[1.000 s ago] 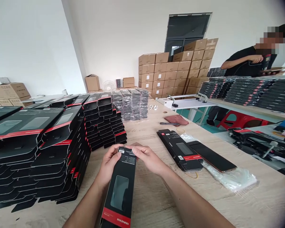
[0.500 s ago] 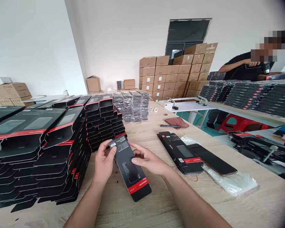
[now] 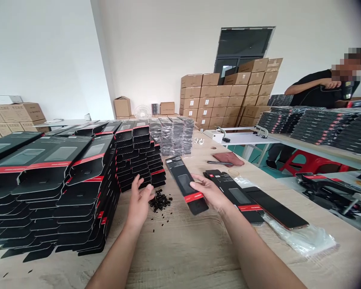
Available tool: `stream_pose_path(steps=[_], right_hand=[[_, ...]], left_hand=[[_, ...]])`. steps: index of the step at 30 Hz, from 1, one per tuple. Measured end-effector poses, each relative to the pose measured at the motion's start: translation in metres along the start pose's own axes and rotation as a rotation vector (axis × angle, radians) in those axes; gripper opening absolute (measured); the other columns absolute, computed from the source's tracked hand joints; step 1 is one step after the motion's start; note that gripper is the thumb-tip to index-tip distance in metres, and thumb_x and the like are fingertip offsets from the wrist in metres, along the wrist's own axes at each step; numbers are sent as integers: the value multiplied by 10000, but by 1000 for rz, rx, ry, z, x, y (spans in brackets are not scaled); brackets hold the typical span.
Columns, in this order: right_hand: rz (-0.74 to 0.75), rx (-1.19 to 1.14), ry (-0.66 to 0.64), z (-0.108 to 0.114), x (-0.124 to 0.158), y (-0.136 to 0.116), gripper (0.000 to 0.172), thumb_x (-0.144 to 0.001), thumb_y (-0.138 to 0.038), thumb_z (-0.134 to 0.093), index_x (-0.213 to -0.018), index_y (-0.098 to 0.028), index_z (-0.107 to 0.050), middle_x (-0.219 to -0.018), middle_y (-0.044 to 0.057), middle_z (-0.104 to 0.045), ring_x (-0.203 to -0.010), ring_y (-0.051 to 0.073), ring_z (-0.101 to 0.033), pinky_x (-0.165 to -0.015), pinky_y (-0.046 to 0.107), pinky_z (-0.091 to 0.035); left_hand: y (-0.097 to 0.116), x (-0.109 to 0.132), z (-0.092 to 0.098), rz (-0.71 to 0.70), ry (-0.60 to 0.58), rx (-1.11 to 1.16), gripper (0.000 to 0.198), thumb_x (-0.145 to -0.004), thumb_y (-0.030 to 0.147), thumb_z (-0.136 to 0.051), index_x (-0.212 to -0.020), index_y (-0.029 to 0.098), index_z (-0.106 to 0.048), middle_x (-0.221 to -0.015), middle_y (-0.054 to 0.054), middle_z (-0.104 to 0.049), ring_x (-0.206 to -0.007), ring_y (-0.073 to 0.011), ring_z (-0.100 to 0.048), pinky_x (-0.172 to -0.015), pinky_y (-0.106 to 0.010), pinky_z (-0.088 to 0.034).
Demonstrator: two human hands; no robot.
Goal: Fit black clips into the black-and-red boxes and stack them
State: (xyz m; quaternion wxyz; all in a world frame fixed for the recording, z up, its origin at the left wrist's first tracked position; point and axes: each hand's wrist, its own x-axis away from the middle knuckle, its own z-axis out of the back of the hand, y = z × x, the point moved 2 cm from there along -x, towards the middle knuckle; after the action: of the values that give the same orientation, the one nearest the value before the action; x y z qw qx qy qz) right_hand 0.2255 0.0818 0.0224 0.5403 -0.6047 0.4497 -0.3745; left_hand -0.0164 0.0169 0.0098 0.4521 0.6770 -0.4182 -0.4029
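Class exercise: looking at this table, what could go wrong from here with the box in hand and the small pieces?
The left hand sits right beside a tall stack of black cardboard boxes with red bands, so a slip might topple it. The loose small black plastic-looking pieces lie scattered on the pale wooden table, and some could get lost. The red-banded black cardboard box in the right hand could drop onto them.

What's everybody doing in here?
A person at a wooden table holds a black box with a red stripe in their right hand. Their open left hand is next to a little pile of small black bits, beside tall stacks of boxes just like it. Another person stands farther off, holding a dark tool. Brown cardboard boxes are piled up at the back.
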Motion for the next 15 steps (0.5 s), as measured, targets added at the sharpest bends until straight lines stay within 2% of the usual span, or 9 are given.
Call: stream_pose_path(steps=[2, 4, 8, 10, 13, 15], right_hand=[[-54, 119, 197, 19, -18, 6, 524, -728, -397, -707, -1190, -186, -575, -957, 100, -722, -844, 239, -681, -732, 371, -543], [-87, 315, 297, 27, -41, 9, 477, -767, -430, -649, -1159, -164, -593, -991, 123, -716, -846, 239, -681, -708, 357, -546], [-85, 562, 302, 16, -92, 6, 428, -793, -508, -585, -1006, -147, -674, -939, 137, -719, -813, 244, -673, -695, 354, -523], [-75, 686, 295, 10, -110, -3, 403, -774, -528, -600, -888, -155, -702, -901, 132, -720, -849, 251, -660, -738, 353, -500], [-50, 894, 304, 18, -113, -25, 326, -717, -497, -668, -780, -179, -701, -976, 122, -705, -1005, 272, -611, -856, 346, -445], [-55, 1024, 330, 40, -96, -38, 329, -697, -504, -674, -768, -183, -695, -1018, 136, -688, -1069, 310, -578, -897, 382, -415]], left_hand=[[-7, -1, 0, 24, -11, -57, 667, -795, 435, -634, -1376, 326, -324, -1445, -123, -321, -1017, -211, -621, -779, -341, -550], [-12, -2, -1, 2, -47, -120, 647, -797, 409, -636, -1366, 302, -347, -1437, -127, -334, -1026, -211, -613, -765, -321, -544], [-16, 0, -2, -93, -99, -228, 590, -809, 346, -626, -1347, 278, -394, -1416, -121, -371, -1054, -216, -593, -751, -292, -521], [-16, 1, -1, -129, -96, -270, 573, -802, 323, -630, -1332, 263, -420, -1412, -126, -377, -1038, -222, -597, -731, -288, -514], [-16, 2, 0, -148, -94, -340, 540, -816, 289, -601, -1326, 255, -426, -1410, -128, -377, -1025, -221, -598, -703, -286, -511], [-15, 3, -1, -151, -115, -383, 510, -835, 266, -564, -1326, 259, -424, -1399, -120, -390, -1027, -213, -594, -687, -279, -509]])
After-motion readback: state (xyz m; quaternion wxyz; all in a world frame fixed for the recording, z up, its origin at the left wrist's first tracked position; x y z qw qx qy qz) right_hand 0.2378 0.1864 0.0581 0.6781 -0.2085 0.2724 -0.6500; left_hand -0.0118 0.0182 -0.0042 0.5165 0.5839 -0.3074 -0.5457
